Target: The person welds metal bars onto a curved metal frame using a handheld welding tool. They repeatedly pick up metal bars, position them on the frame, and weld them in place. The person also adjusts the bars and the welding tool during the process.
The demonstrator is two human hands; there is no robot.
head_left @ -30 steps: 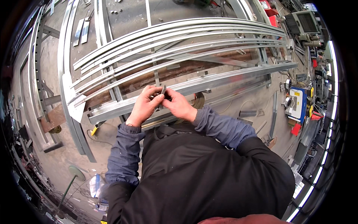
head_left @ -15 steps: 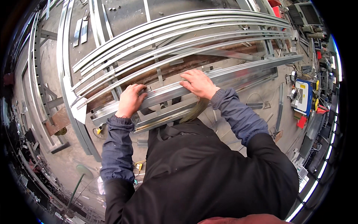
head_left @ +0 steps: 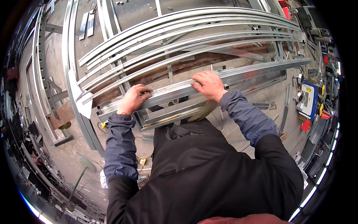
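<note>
A long silver metal profile (head_left: 167, 98) lies crosswise in front of me, the nearest of the upper lengths. Over its left part my left hand (head_left: 135, 99) is closed, with the fingers curled on the top edge and the thumb on the near side. Farther right, my right hand (head_left: 209, 86) grips the same profile, fingers bent over its top. Both fingertips are partly hidden behind the edge. Below it, close to my body, sits a rectangular metal frame (head_left: 160, 121). Beyond my hands, several slim metal strips (head_left: 164, 47) run side by side across the supports.
A white sheet of paper (head_left: 85, 108) hangs at the strips' left ends, beside long upright rails (head_left: 69, 44). To the right stands a blue and white machine (head_left: 308, 98). A round-based green stand (head_left: 87, 164) and a yellow plug-like piece (head_left: 142, 161) are on the floor.
The whole scene has shifted slightly to the right in view. Both hands remain on the metal profile; the left fingers lie a little flatter along its top.
</note>
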